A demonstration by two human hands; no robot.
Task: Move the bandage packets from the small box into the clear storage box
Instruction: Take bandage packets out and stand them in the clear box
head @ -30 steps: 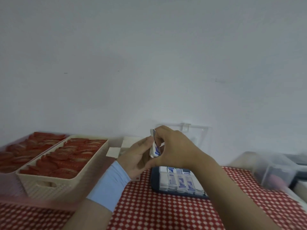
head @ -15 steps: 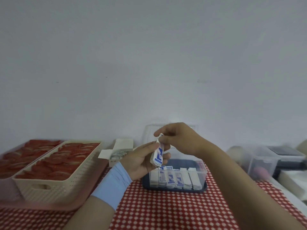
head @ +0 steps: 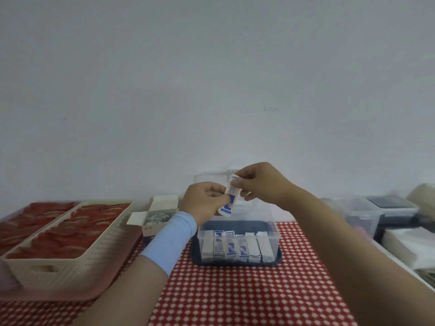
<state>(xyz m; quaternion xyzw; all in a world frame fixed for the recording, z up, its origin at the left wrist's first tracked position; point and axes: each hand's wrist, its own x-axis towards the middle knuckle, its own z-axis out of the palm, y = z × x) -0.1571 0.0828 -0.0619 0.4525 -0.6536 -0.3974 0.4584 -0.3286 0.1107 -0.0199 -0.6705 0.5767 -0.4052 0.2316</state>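
1. at centre frame, above the clear storage box, left hand and right hand both pinch one bandage packet.
2. next, likely: lower it beside the packed row; small box waits centre left.

cream basket on checked tablecloth.

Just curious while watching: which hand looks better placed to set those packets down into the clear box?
Probably the right hand: it pinches the top of the bandage packets and hangs over the clear storage box. The left hand grips them too, but sits nearer the small box.
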